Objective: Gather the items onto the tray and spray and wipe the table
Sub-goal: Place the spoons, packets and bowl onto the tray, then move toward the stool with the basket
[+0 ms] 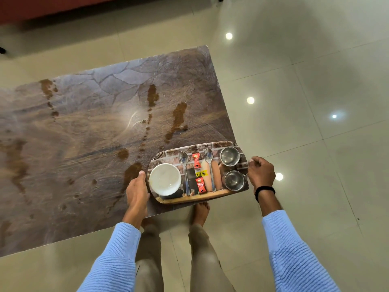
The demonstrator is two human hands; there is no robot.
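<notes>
A person in a pale blue knitted sweater stands at the near corner of a glossy brown stone-patterned table streaked with brown spill stains. A rectangular printed tray lies over that corner, its right end out above the beige tiled floor. The left hand has its grip closed on the tray's left end, thumb at the rim; the right hand grips the right end with curled fingers. On the tray are a round white bowl, two steel spoons, two red sachets and two small steel cups
</notes>
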